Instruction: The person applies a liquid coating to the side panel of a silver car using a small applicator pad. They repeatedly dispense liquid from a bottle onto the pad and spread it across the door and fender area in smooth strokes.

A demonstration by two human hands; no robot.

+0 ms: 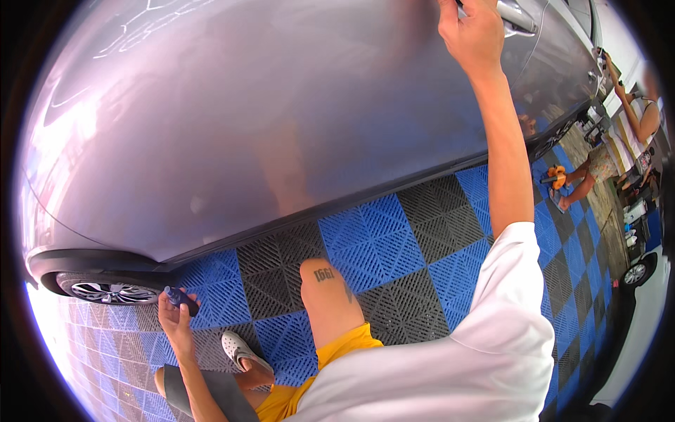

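Observation:
My left hand (176,325) is closed round a small dark bottle (184,301) with a narrow tip, held low near the car's wheel (109,290). My right arm stretches up to the car's side. My right hand (477,34) is curled against the silver-grey door panel (232,119), just left of the door handle (519,17). A sliver of something dark shows at its fingers, but the picture's upper edge cuts it off. Across my left leg lies a dark grey cloth (211,394).
Blue and black grid tiles (365,243) cover the floor beside the car's dark sill. Farther along the car at right stands another person (629,133), with an orange tool (555,176) near their feet. A white car (643,330) is at the right rim.

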